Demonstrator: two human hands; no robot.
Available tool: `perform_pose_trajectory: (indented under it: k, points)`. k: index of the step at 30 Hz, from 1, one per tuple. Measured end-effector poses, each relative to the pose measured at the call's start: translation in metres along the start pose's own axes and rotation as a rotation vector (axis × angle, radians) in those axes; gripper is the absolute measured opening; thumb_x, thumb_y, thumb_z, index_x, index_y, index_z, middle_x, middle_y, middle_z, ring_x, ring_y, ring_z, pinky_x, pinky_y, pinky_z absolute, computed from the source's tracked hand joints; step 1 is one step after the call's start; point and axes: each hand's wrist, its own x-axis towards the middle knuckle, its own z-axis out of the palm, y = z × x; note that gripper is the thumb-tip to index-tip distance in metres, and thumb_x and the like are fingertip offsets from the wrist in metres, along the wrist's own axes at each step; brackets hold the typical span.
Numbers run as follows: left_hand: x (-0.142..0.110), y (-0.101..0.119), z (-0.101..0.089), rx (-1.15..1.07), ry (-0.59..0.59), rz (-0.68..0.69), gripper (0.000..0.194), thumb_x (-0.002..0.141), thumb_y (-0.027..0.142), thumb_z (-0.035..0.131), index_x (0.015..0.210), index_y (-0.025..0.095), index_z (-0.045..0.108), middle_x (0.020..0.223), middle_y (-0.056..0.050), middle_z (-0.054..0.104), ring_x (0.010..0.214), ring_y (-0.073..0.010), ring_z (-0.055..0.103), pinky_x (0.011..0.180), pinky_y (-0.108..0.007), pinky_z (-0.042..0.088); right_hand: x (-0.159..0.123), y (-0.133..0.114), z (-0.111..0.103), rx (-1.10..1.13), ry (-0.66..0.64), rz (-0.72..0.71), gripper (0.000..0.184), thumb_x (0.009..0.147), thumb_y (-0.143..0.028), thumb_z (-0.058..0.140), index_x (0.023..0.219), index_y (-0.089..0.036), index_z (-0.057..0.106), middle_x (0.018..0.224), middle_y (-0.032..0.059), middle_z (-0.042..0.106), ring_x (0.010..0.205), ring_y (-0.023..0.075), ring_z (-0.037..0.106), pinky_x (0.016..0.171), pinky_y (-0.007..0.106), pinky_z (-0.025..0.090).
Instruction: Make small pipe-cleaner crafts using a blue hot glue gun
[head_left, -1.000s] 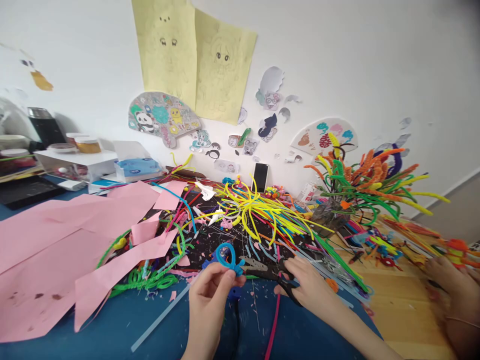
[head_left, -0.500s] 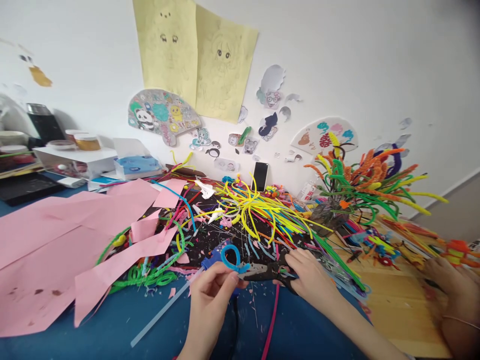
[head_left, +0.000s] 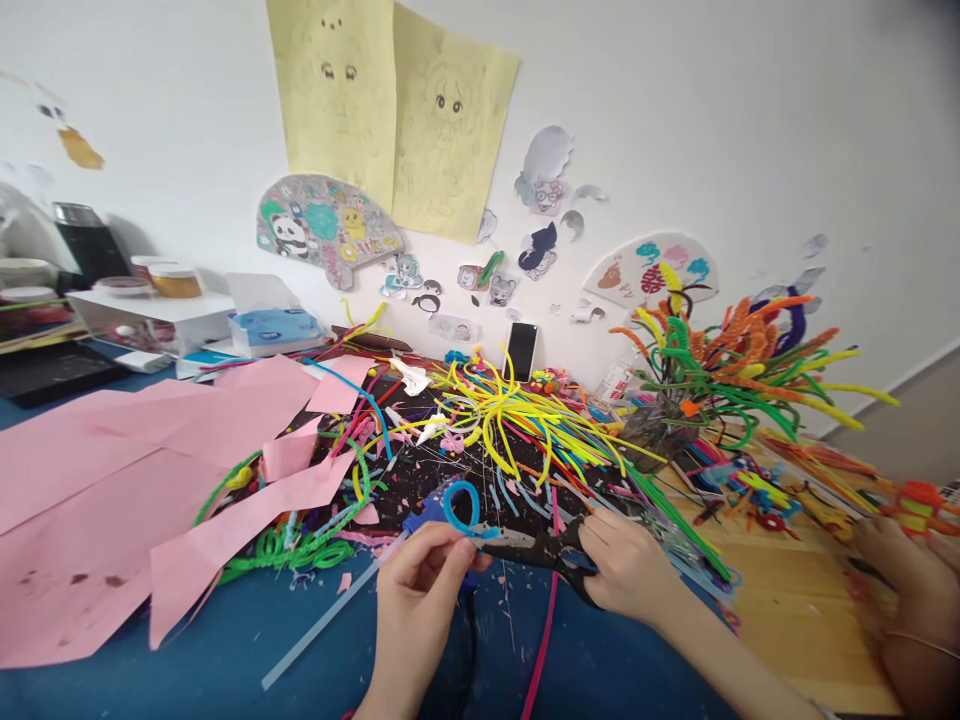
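Between the thumb and fingers of my left hand (head_left: 424, 590) is a blue pipe cleaner (head_left: 448, 505), bent into a loop that stands up above the fingertips. My right hand (head_left: 626, 562) grips the black handles of a pair of scissors (head_left: 551, 550). The scissor blades point left and reach the short end of the pipe cleaner beside my left fingertips. The handles look spread a little apart. Behind my left hand a blue glue gun (head_left: 424, 517) lies partly hidden, with a clear glue stick (head_left: 322, 625) coming out towards the front left.
Pink paper sheets (head_left: 120, 450) cover the left side. A pile of yellow pipe cleaners (head_left: 499, 405) lies at the back middle, with a phone (head_left: 521, 352) propped behind. Bunched pipe cleaners (head_left: 750, 350) stand at the right. Another person's hand (head_left: 889, 555) is at the right edge.
The scissors' handles have spread wider, and my right hand has shifted slightly right and down. My left hand still holds the blue loop in nearly the same place.
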Motion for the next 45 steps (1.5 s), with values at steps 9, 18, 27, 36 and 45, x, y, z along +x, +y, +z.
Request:
perform_pose_trajectory:
  k: [9,18,27,36,45]
  points:
    - [0.003,-0.005,0.001,0.023,0.017,0.014,0.016,0.080,0.030,0.070,0.070,0.018,0.069,0.062,-0.001,0.070,0.060,-0.0170,0.070,0.059,-0.022,0.055,-0.002,0.007,0.008,0.072,-0.025,-0.034,0.020,0.074,-0.008,0.045,0.060,-0.023,0.041,0.056,0.0018,0.049,0.055,0.0184,0.041,0.054,0.031,0.028]
    - [0.000,-0.005,-0.001,0.169,-0.004,0.105,0.015,0.082,0.028,0.067,0.072,0.018,0.071,0.065,-0.002,0.069,0.061,-0.0174,0.068,0.056,-0.021,0.052,0.007,0.004,-0.001,0.061,-0.269,0.057,0.036,0.086,-0.049,0.061,0.068,-0.020,0.051,0.070,0.0041,0.058,0.069,0.0218,0.054,0.058,0.032,0.034]
    - [-0.001,-0.003,0.000,0.163,0.044,0.161,0.011,0.081,0.025,0.068,0.073,0.019,0.073,0.064,-0.002,0.071,0.060,-0.0156,0.067,0.056,-0.019,0.052,0.003,0.000,0.009,0.037,-0.134,0.037,0.039,0.090,-0.048,0.053,0.064,-0.019,0.054,0.066,0.0056,0.055,0.067,0.0220,0.049,0.057,0.033,0.030]
    - [-0.001,-0.008,0.000,0.111,0.059,0.110,0.010,0.081,0.025,0.069,0.074,0.019,0.072,0.065,-0.002,0.072,0.062,-0.0170,0.070,0.058,-0.021,0.055,-0.001,0.004,0.012,0.031,-0.034,-0.076,0.018,0.072,-0.012,0.048,0.057,-0.021,0.050,0.057,0.0060,0.050,0.061,0.0209,0.039,0.054,0.034,0.025]
    - [-0.002,-0.008,-0.003,0.146,0.036,0.119,0.012,0.081,0.026,0.069,0.071,0.018,0.070,0.065,-0.001,0.068,0.061,-0.0176,0.071,0.058,-0.021,0.056,0.006,0.009,0.003,0.000,-0.095,-0.066,0.013,0.075,-0.014,0.053,0.064,-0.020,0.050,0.064,0.0054,0.052,0.065,0.0205,0.044,0.055,0.032,0.028]
